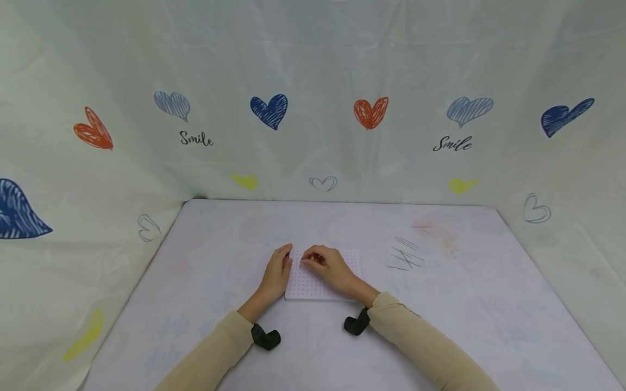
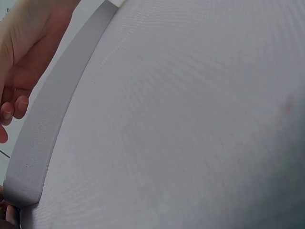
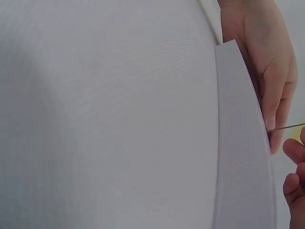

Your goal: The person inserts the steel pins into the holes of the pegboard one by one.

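Note:
A white board (image 1: 313,293) dotted with rows of small holes lies on the table. My left hand (image 1: 276,270) rests along its left edge with the fingers fairly straight. Over the board's upper left part, my right hand (image 1: 333,267) pinches a thin, short stick (image 1: 301,263) between thumb and fingertips. The right wrist view shows this stick (image 3: 287,127) slanting from the board's edge toward the right fingertips (image 3: 294,151), with the left hand (image 3: 262,62) behind the edge. In the left wrist view the board's pale side (image 2: 52,114) fills much of the frame, and the right hand (image 2: 31,43) is beyond it.
Several thin dark sticks (image 1: 407,254) lie loosely, some crossed, on the table right of the board. A reddish thin stick (image 1: 422,226) lies farther back. The white tabletop (image 1: 195,260) meets a hanging sheet (image 1: 313,65) printed with hearts behind and at both sides.

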The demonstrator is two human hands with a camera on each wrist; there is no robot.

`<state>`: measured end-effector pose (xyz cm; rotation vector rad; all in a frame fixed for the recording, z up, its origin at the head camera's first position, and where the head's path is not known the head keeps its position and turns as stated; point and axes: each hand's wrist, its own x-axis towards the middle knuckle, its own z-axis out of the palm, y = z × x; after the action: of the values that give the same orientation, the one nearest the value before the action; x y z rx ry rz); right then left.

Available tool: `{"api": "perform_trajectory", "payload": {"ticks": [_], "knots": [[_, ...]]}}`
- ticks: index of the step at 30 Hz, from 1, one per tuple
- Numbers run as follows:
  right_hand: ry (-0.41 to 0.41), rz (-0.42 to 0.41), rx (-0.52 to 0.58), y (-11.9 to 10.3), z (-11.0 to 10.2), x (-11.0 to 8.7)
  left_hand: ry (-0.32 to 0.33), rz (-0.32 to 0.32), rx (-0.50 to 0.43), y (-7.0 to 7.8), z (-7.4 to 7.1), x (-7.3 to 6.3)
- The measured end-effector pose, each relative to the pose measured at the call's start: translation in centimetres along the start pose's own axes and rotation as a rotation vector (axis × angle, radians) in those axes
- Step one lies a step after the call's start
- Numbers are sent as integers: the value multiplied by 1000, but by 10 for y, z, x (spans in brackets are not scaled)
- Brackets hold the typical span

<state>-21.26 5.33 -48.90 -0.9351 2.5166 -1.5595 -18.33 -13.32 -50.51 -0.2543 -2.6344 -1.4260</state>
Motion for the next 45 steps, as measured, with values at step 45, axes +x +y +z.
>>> {"api": "perform_trajectory", "payload": {"ticks": [45], "knots": [[365, 284, -61, 45, -133, -77, -8, -50, -16, 0, 3, 1]]}}
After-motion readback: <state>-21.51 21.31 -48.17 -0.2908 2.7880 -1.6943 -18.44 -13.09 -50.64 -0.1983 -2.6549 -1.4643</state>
